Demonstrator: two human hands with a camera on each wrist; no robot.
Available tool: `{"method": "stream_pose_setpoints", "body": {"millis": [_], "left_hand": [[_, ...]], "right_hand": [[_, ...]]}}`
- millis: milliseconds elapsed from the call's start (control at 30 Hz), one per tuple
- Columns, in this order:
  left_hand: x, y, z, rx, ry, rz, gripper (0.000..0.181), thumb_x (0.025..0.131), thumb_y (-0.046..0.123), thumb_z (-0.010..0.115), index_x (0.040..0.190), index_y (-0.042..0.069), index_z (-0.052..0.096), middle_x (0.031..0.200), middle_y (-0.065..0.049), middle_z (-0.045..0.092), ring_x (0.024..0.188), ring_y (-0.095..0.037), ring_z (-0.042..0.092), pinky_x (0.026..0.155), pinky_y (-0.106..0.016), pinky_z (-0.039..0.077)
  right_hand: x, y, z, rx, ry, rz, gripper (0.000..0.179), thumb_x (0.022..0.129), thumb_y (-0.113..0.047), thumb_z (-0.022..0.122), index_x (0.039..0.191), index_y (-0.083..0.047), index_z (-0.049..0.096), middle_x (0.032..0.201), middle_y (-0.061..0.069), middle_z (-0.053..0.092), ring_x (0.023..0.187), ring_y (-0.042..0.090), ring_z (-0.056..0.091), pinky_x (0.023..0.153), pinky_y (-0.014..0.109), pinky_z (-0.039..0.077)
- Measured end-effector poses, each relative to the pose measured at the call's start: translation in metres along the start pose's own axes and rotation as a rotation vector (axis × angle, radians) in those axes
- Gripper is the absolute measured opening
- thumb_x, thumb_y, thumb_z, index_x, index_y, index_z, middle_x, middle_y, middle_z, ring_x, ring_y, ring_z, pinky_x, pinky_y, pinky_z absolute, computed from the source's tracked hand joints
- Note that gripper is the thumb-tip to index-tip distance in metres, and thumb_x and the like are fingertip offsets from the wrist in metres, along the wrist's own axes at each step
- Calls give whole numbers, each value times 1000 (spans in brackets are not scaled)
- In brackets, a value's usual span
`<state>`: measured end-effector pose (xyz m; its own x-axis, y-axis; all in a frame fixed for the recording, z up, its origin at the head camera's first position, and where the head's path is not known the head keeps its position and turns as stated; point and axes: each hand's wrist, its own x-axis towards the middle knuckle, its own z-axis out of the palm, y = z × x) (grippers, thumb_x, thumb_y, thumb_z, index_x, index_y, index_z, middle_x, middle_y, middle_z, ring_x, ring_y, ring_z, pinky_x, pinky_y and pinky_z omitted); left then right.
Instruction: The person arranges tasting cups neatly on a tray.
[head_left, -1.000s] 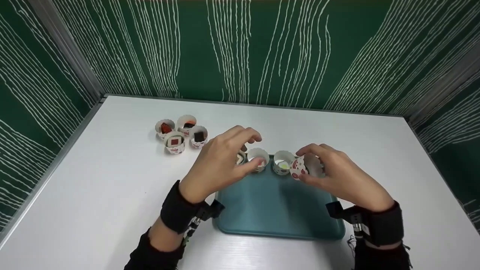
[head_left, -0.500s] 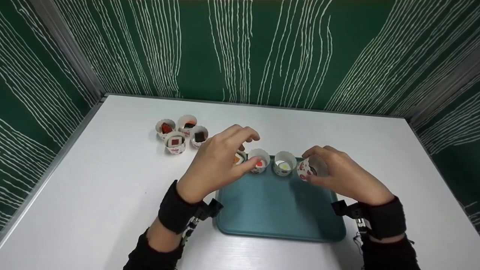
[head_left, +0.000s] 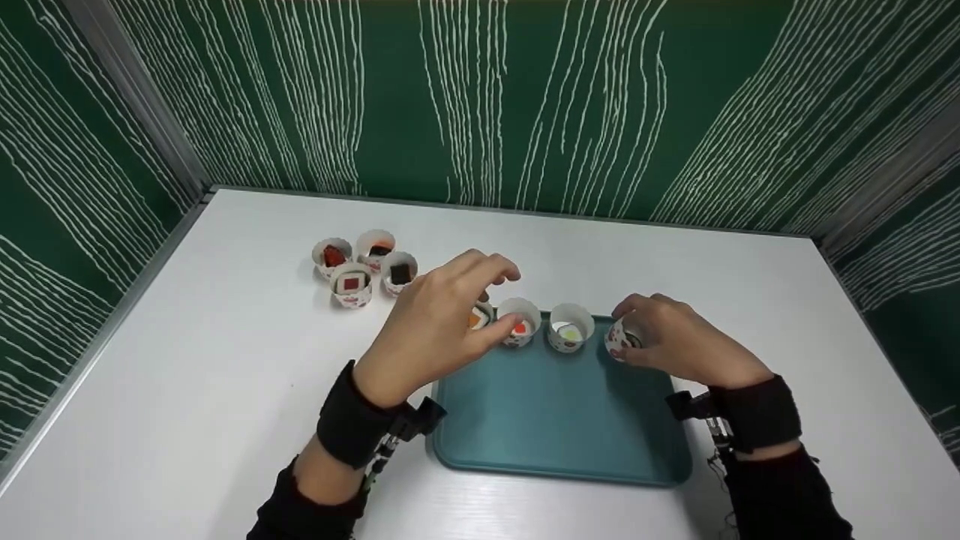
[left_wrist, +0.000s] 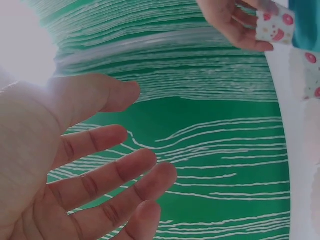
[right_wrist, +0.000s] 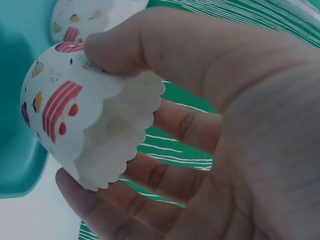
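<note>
My right hand [head_left: 667, 337] holds a paper baking cup [right_wrist: 65, 105] with a scalloped rim and a cake print, thumb on one side and fingers on the other. In the head view that cup is over the back right corner of a teal tray [head_left: 562, 420]. Left of it, in a row along the tray's back edge, stand a cup with a yellow-green piece [head_left: 568, 328], a cup with a red-centred piece [head_left: 519, 322] and a cup with an orange-centred piece [head_left: 478, 318], partly hidden. My left hand [head_left: 442, 322] hovers in front of these, fingers relaxed and apart, holding nothing.
On the white table [head_left: 225, 360], back left of the tray, several more printed cups [head_left: 351, 285] stand close together with small sushi-like pieces inside. A green wall with white wavy lines [head_left: 480, 105] rises behind the table.
My right hand has moved right with its cup, away from the neighbouring cup, and the cup now tilts less. The left hand has hardly moved.
</note>
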<state>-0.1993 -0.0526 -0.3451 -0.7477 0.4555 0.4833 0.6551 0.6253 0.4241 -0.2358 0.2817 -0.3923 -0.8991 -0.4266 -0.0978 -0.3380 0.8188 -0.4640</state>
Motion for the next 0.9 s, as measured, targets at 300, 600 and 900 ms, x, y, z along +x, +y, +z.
{"method": "stream_pose_setpoints", "body": {"millis": [300, 600, 900], "left_hand": [[0, -1, 2, -9, -6, 1, 34, 96, 23, 81, 126, 12, 70, 116, -6, 74, 88, -18, 71, 73, -34, 58], [1, -2, 2, -14, -12, 2, 34, 96, 24, 81, 126, 12, 69, 116, -6, 74, 87, -18, 71, 73, -34, 58], [1, -2, 3, -6, -24, -4, 36, 97, 27, 81, 128, 13, 69, 116, -5, 74, 89, -18, 70, 74, -35, 58]], "right_hand": [[12, 5, 4, -38, -26, -29, 19, 94, -16, 81, 107, -4, 74, 126, 17, 71, 119, 38, 64, 96, 56, 54], [19, 6, 8, -95, -27, -82, 9, 93, -16, 81, 95, -8, 80, 132, 20, 69, 120, 42, 63, 97, 60, 53], [24, 10, 10, -122, -56, -96, 13, 94, -18, 81, 85, -12, 74, 136, 20, 65, 119, 41, 62, 97, 57, 50]]}}
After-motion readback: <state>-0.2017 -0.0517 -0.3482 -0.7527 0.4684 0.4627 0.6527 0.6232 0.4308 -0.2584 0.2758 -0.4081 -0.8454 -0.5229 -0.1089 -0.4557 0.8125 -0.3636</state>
